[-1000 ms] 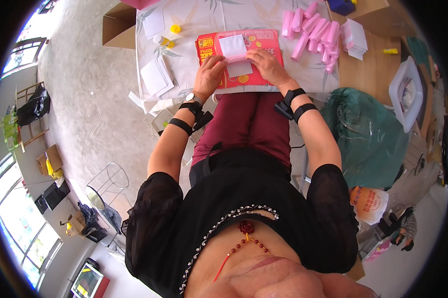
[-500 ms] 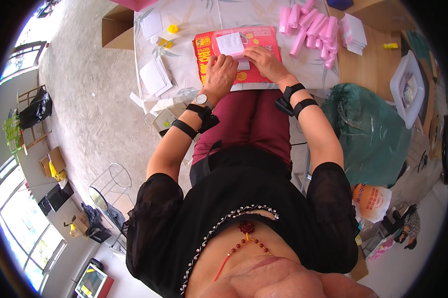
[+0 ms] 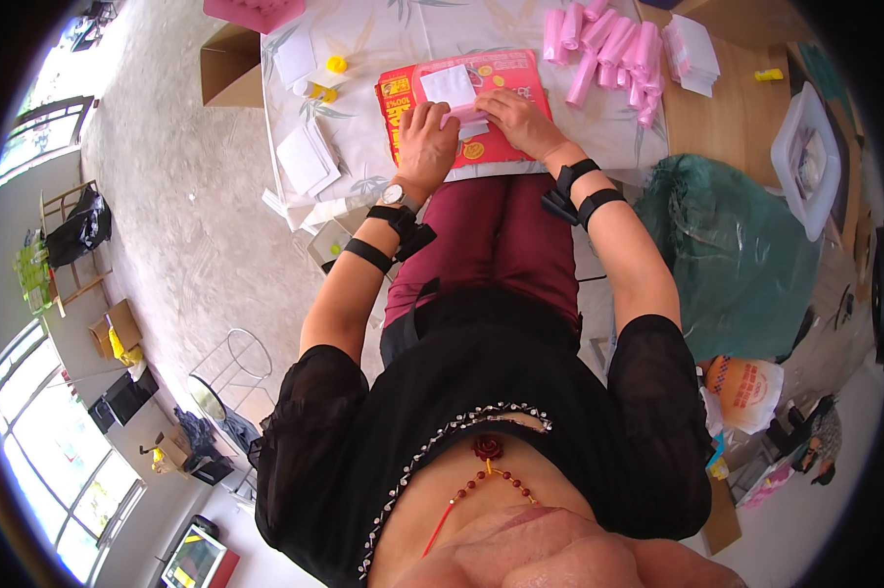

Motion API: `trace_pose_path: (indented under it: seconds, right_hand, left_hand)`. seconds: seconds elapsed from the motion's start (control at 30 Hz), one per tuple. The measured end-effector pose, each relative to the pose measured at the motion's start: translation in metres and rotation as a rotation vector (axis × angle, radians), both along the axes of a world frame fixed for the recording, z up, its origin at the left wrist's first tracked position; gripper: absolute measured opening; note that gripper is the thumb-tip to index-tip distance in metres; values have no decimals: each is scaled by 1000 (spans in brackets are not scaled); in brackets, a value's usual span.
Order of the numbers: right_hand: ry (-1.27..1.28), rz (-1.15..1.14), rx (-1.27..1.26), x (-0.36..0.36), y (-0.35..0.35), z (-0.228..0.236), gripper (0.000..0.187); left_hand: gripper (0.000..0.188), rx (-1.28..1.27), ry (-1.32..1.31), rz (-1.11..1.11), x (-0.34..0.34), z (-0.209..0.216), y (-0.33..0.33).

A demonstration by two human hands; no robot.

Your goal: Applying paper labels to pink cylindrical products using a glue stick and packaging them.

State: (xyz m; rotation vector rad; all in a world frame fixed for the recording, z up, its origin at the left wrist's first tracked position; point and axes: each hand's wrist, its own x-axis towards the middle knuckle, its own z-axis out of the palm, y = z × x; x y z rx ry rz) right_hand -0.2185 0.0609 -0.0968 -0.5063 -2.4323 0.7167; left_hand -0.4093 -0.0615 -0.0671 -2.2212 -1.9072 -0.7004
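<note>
On a red and yellow printed packaging sheet (image 3: 510, 69) at the table's near edge lies a white paper (image 3: 447, 86). Across its near end is a small pink plastic roll (image 3: 464, 111), with a bit of white paper showing below it. My left hand (image 3: 428, 145) presses its curled fingers on the roll's left end. From the right, my right hand (image 3: 518, 122) has its fingers closed over the other end. The fingers partly cover the roll, so how tightly the paper goes round it cannot be seen.
A pile of pink rolls (image 3: 613, 49) lies at the back right beside a stack of white papers (image 3: 692, 57). More white papers (image 3: 308, 159) and a yellow-capped glue bottle (image 3: 314, 91) are on the left. A green plastic bag (image 3: 731, 265) hangs right of my legs.
The whole view has shifted slightly. My left fingers have shifted a little along the pink roll, and more of the roll shows between my hands.
</note>
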Motion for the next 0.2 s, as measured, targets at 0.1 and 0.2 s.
trace_pose_path:
  seconds: [0.1,0.2]
  right_hand:
    - [5,23,-22,-1,3,-2,26]
    - [-56,34,-56,1,6,-1,30]
  left_hand:
    - [14,-42,-166,34,-7,-9,1]
    - [13,-121,-305,58,-11,-15,2]
